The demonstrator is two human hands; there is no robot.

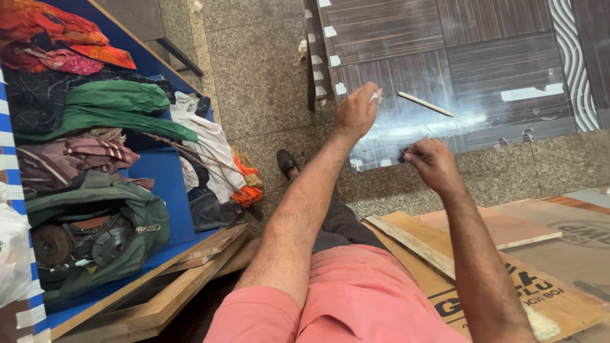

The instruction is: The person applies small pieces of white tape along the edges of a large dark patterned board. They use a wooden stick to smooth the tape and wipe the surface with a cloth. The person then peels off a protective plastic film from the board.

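Head view shows us seated over a dark laminated panel (457,57) lying on the stone floor (254,70), with both arms stretched toward its near edge. Our left hand (357,113) sits at about twelve o'clock from our lap, its fingers together on a small whitish scrap (376,96) that looks like tape or film at the panel's surface. Our right hand (432,164), at roughly one o'clock, has its fingers pinched on a thin dark item (403,152); we cannot tell what it is. A pale stick (426,103) lies loose on the panel just beyond both hands, touching neither.

We judge the step in hand to be work on the protective film or tape along the panel's near edge. The next move would call for a steady pull with the left hand while the right keeps its item close to the surface.

At nine o'clock a blue table (171,190) carries folded clothes (108,101) and a green bag (127,222). Plywood sheets (521,279) lie at four o'clock, and a black shoe (286,162) rests on the floor near our left forearm.
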